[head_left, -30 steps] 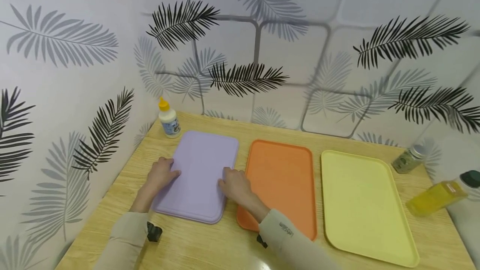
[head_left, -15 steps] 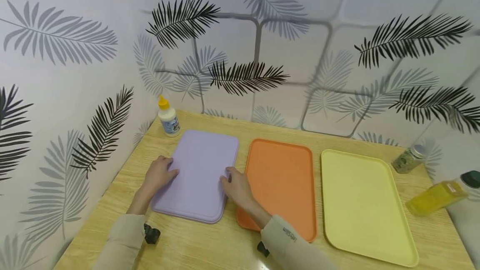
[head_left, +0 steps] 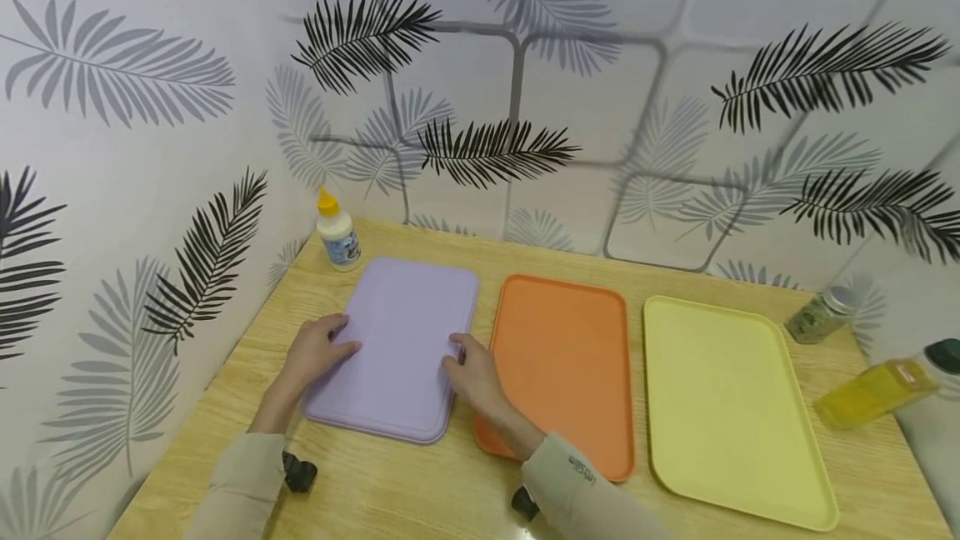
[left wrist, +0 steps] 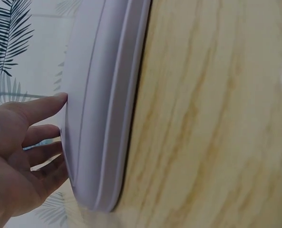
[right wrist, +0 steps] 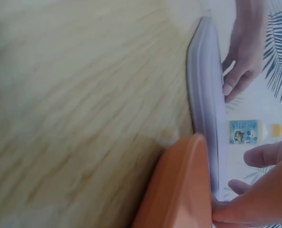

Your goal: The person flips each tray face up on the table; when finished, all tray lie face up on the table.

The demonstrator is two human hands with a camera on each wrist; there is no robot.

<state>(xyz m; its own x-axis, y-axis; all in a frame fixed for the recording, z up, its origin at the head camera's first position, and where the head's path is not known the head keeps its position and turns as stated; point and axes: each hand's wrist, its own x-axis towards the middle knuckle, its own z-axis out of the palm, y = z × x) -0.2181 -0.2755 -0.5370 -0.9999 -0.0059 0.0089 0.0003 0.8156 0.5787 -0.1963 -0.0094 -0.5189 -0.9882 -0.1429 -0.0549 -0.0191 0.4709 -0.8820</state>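
A lilac tray (head_left: 405,340) lies flat on the wooden table at the left. My left hand (head_left: 317,350) is at its left edge, thumb toward the tray's surface. In the left wrist view, the thumb and fingers (left wrist: 43,109) of that hand are spread a little, their tips right at the rim. At the opposite edge is my right hand (head_left: 474,369), with a gap showing between thumb and forefinger. The right wrist view has its lower fingertips beside the lilac tray, over the corner of the orange tray (right wrist: 171,190), and another digit held apart.
A yellow tray (head_left: 731,407) lies right of the orange one. Behind the lilac tray stands a white glue bottle (head_left: 339,236) with a yellow cap. A small glass jar (head_left: 819,317) and a bottle of yellow liquid (head_left: 873,394) are at the far right. A patterned wall closes the back.
My right hand has shifted slightly rightward and its thumb and forefinger have parted. The left hand has edged slightly outward. The lilac tray stays in place.
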